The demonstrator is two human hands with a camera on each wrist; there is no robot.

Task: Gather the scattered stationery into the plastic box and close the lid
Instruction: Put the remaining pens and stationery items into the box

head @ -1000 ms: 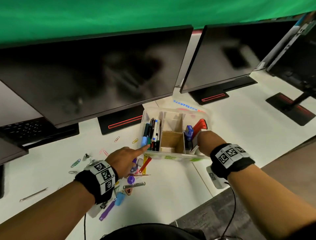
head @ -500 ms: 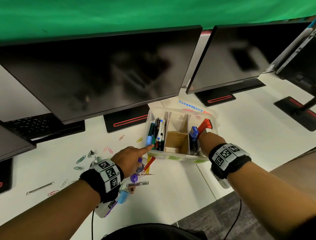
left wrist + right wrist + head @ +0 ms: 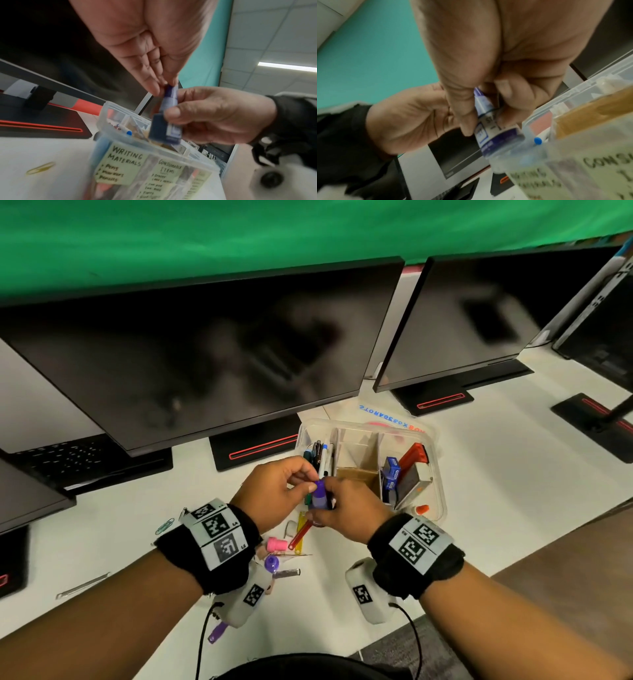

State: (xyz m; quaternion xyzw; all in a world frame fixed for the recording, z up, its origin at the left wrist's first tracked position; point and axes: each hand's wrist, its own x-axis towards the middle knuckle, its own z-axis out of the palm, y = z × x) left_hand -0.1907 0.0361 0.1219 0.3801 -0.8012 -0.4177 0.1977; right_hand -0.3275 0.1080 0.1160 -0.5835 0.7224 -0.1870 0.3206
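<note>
The small purple-and-white plastic ink bottle (image 3: 319,497) is held between both hands, just above the near left corner of the clear plastic compartment box (image 3: 440,474). The long axis of the bottle stands close to upright, cap end up, base down toward the box.

Near items, still on the white desk (image 3: 496,501): a purple marker (image 3: 218,632) at the near edge under the left wristband, a round purple cap (image 3: 271,562), a pink cylindrical piece (image 3: 276,544), a red pen (image 3: 300,535) lying across a yellow ruler (image 3: 301,525), and a green paper clip (image 3: 164,526) further left.

The right hand (image 3: 346,513) has thumb and fingers curled round the lower body of the bottle. The left hand (image 3: 274,494) pinches the cap end with its fingertips (image 3: 155,88); in the wrist views both grips are plain. Whether the cap is being tightened or merely steadied cannot be told.

Beyond the hands the box stands open. Its left compartment, labelled for writing materials, holds upright pens (image 3: 322,455); the middle compartments look empty; the right one holds small blue boxes (image 3: 391,474) and a red-handled tool (image 3: 412,457). The lid (image 3: 383,419) appears to lie behind the box, under the monitors (image 3: 205,354).

Judgement: the middle section, labelled for consumable items, lies just forward and right of the bottle, nearer the right hand, so a short lowering by that hand should serve. Several items remain outside; the task is perhaps half done.
</note>
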